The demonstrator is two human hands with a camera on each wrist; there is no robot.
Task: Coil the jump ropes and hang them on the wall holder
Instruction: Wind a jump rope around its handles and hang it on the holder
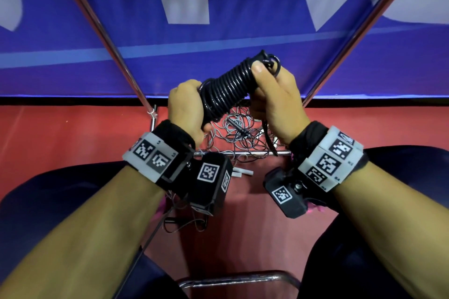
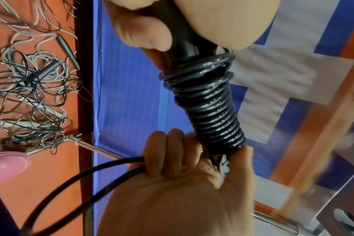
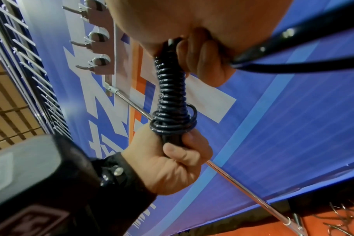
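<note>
A black jump rope (image 1: 228, 87) is wound in tight turns round its handles into a short bundle held above the floor. My left hand (image 1: 184, 107) grips the lower end, where the turns sit wider and looser (image 3: 172, 123). At the upper end my right hand (image 1: 274, 102) grips the bundle, thumb pressed on the last turns. A loose black strand (image 2: 81, 178) runs out from under the right hand's fingers (image 2: 168, 153). The wall holder (image 3: 103, 60), a grey plate with metal hooks, shows high on the blue wall in the right wrist view.
A tangle of thin grey and black ropes (image 1: 238, 133) lies on the red floor inside a metal frame (image 1: 243, 152). Two slanted chrome poles (image 1: 104, 31) (image 1: 364, 31) stand against the blue banner. A wire grid (image 3: 20, 47) is left of the holder.
</note>
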